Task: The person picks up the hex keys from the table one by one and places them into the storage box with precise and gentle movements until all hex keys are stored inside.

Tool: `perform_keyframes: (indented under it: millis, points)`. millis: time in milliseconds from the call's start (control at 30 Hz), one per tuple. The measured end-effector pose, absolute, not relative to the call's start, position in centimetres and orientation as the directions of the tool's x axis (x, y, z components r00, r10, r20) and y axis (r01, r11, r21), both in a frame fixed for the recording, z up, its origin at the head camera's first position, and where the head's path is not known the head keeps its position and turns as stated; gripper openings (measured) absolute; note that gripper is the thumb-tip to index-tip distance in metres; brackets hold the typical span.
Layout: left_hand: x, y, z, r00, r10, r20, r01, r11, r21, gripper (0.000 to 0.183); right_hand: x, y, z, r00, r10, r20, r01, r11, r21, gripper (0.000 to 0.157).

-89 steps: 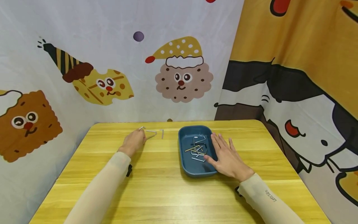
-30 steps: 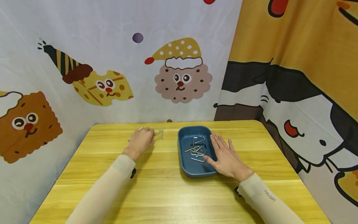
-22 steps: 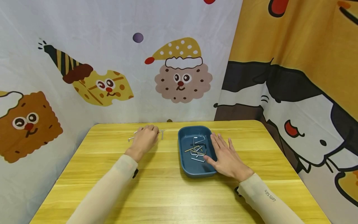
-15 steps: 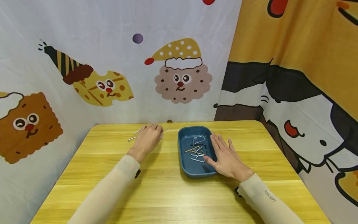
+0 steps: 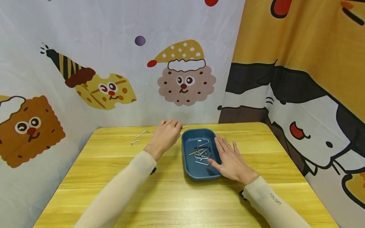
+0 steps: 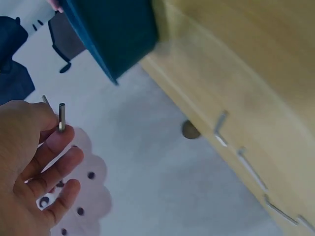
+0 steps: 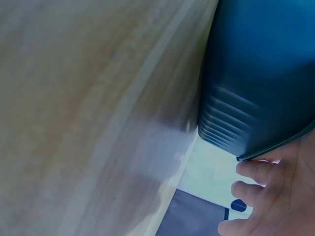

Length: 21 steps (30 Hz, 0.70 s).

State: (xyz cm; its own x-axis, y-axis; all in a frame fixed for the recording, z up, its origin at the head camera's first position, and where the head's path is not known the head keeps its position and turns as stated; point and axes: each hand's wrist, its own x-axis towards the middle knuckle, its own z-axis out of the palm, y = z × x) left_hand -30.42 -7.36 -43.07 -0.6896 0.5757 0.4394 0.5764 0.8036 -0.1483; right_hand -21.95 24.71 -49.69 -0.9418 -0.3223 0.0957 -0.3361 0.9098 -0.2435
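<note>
- Cartoon-printed cloth (image 5: pixel 114 31) backs a wood-grain table (image 5: pixel 171 202) that fills the lower frame.
- At upper centre, a person's left hand (image 5: pixel 165 136) pinches a slim metal key (image 6: pixel 62 115) between thumb and forefinger, its end jutting past the fingertips, near the tray's upper-left corner; the other fingers curl loosely.
- Right of centre, the right hand (image 5: pixel 232 161) lies with fingers extended along the right rim of a blue tray (image 5: pixel 183 152), thumb over its edge, grasping nothing.
- Bent metal pieces (image 5: pixel 201 163) lie inside the tray; loose L-shaped keys (image 5: pixel 135 142) rest left of the left hand.
</note>
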Motion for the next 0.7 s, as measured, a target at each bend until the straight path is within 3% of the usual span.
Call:
perform_keyframes:
  millis: [267,467,700]
  points:
    - [-30.9,-3.1,-41.8,-0.727,0.604,0.327,0.582,0.794,-0.175,0.017,-22.0,24.7,-49.6,-0.942,-0.322,0.089,-0.334,0.911,-0.241,0.102]
    - [-31.2,-0.3,-41.8,-0.751,0.606,0.263,0.602,0.792,-0.105,0.023,-22.0,24.7,-49.6,-0.942,-0.324,0.084,-0.335,0.91,-0.244,0.101]
    - [-31.6,2.8,-42.1,-0.789,0.592,0.164,0.58,0.806,-0.118,0.046,-21.9,24.8,-49.6,-0.94,-0.328,0.097,-0.342,0.908,-0.243,0.101]
